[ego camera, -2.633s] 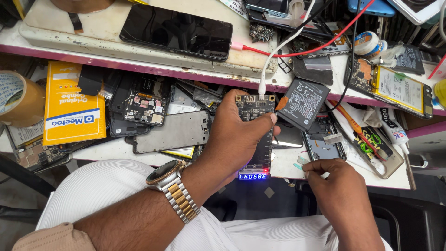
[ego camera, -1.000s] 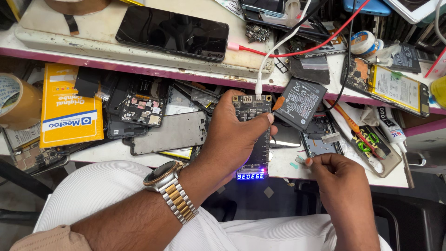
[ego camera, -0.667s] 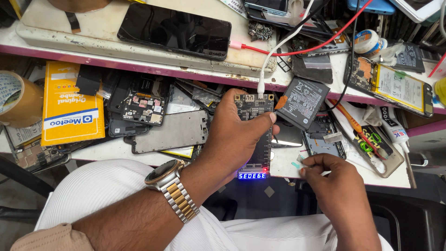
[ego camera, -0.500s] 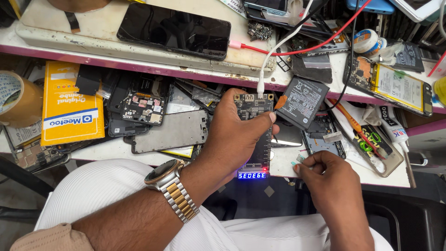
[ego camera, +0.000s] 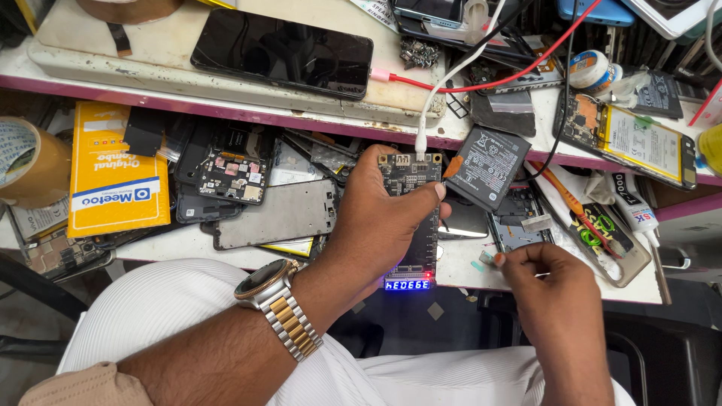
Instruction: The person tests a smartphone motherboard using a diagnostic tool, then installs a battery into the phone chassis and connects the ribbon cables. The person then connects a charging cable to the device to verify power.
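I saw the cluttered white workbench (ego camera: 188, 244) spread before me, a black smartphone (ego camera: 282, 54) lying on its raised shelf and a yellow box (ego camera: 113, 177) at the left. My left hand (ego camera: 383, 214) was closed around a black tester board (ego camera: 414, 218), holding it over the bench's front edge; a white cable (ego camera: 444, 90) was plugged into its top, and a blue digit display (ego camera: 407, 285) glowed at its lower end. A dark battery (ego camera: 489, 167) lay tilted just right of the board. My right hand (ego camera: 545, 289) was pinched shut on a tiny pale part (ego camera: 489, 258) near the bench edge.
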